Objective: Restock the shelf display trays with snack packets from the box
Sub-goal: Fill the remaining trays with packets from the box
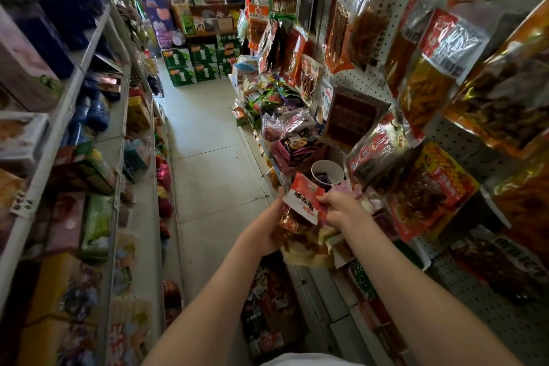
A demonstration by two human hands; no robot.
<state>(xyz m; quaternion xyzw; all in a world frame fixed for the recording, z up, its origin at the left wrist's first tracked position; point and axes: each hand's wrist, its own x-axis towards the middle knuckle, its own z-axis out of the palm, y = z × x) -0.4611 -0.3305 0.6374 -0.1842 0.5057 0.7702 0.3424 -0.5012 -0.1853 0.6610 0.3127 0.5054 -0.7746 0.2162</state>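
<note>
You stand in a narrow shop aisle, with shelving on the left and a pegboard (368, 80) of hung packs on the right. Nearest you, your left hand (266, 230) grips a bundle of packets (300, 239); its fingers wrap behind and are mostly hidden. Your right hand (341, 208) pinches the red-and-white packet (304, 199) on top by its edge. Expect light, soft, slippery film. Hold it at the sealed edges, not the filled middle. Beyond, a display tray (282, 154) stands part-filled. The supply box cannot be identified, and blur obscures the labels.
</note>
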